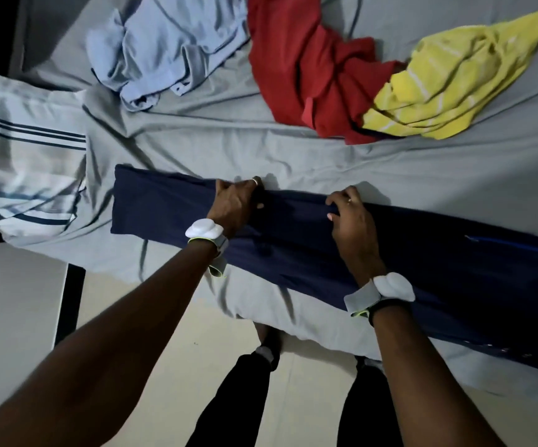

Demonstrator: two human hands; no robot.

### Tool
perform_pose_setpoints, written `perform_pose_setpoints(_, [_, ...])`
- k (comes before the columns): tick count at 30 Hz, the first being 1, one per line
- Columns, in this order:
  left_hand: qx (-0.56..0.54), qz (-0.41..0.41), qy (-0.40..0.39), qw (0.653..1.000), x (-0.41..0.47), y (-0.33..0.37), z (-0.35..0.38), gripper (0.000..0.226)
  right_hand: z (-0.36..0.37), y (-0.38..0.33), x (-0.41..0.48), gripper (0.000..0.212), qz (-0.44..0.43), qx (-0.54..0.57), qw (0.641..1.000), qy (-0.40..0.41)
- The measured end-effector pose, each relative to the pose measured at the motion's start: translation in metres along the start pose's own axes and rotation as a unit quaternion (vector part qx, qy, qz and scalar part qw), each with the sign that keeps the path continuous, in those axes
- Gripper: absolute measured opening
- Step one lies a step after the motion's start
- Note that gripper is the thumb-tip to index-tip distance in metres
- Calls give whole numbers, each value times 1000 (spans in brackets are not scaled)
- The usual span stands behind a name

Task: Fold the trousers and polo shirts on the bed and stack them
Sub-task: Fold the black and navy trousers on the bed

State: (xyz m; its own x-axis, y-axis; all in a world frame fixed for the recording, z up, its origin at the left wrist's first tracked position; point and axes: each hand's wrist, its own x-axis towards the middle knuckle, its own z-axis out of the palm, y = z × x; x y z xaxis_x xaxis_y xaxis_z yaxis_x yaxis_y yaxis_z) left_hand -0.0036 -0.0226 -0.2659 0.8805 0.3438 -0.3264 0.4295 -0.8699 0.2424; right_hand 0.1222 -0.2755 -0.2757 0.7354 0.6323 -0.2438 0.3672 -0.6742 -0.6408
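Pinching navy trousers [171, 204] far edge under 2 hands' fingers [334, 201].

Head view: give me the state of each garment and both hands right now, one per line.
Navy trousers: laid flat in a long strip along the bed's near edge, not yet folded short.
Blue polo: crumpled, unfolded.
Red polo: crumpled, unfolded.
Yellow polo: crumpled, partly over the red polo.
Left hand: gripping the trousers' far edge.
Right hand: gripping the same edge.
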Motion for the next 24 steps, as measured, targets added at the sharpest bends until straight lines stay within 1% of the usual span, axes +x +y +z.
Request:
perform_pose_setpoints(2, [-10, -19, 18, 1000, -11, -32, -3, 26, 6, -8, 3, 26, 17, -17, 1000, 1])
perform_pose_setpoints(3, [-9, -21, 18, 1000, -17, -54, -7, 27, 14, -12, 6, 28, 23, -25, 999, 14])
perform_pose_setpoints(5, [-8, -8, 22, 1000, -21, -83, -15, 27, 14, -14, 10, 31, 48, -32, 998, 39])
perform_pose_setpoints(8, [-20, -19, 43, 999, -10, -112, -32, 31, 12, -20, 19, 44, 82, -34, 994, 69])
perform_pose_setpoints(10, [-35, -38, 49, 997, -1, -124, -36, 36, 15, -20, 23, 49, 83, -42, 993, 77])
perform_pose_setpoints(12, [-40, -43, 24, 998, -3, -137, -35, 37, 23, -24, 23, 41, 89, -62, 992, 65])
perform_pose_setpoints(15, [-43, -37, -6, 998, -9, -151, -33, 34, 25, -30, 21, 20, 88, -83, 991, 65])
perform_pose_setpoints(17, [-36, -17, 0, 999, -12, -162, -41, 30, 28, -39, 26, 19, 70, -62, 994, 57])
perform_pose_setpoints(19, [-10, -3, 3, 1000, -22, -175, -45, 25, 31, -50, 27, 24, 90, -22, 995, 34])
perform_pose_setpoints(20, [-3, -1, 2, 1000, -25, -184, -45, 22, 30, -52, 28, 30, 99, -13, 994, 41])
perform_pose_setpoints(22, [-6, -23, 3, 1000, -24, -199, -49, 17, 27, -53, 30, 45, 106, 1, 991, 75])
perform_pose_setpoints(24, [-12, -47, 10, 999, -22, -214, -56, 18, 27, -50, 34, 49, 98, 14, 990, 101])
